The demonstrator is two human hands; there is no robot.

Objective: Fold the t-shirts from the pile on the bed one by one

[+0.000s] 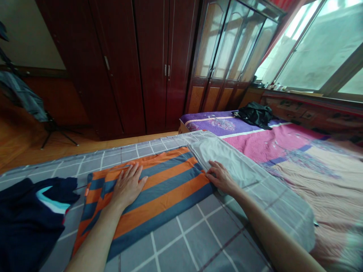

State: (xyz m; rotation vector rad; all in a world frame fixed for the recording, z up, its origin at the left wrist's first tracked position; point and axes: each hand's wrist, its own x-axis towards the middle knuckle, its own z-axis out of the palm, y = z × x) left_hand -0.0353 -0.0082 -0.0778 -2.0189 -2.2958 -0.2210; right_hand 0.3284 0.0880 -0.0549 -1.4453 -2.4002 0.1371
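Both are down; we see the left hand (127, 187) flat, open on the striped garment (170, 189), seemingly steadying it atop the checked cloth (170, 245); the right hand (222, 178) curls at the garment's right edge; pinching or not, we can't tell.

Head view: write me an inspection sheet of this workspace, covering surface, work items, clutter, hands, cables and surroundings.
Surface: grey checked cover, pale lines across it.
Work items: orange-and-grey striped cloth spread on the cover, layered edges at its left end.
Clutter: navy garment heaped at the left; pale cloth by the striped cloth's right end; black garment crumpled on the bed.
Hands: left hand flat on the striped cloth, fingers extended; right hand at its right edge, grip unclear.
Cables: nothing seen.
Surroundings: dark red wardrobe behind, doors shut; bed and window at the right; tripod stand at the left.
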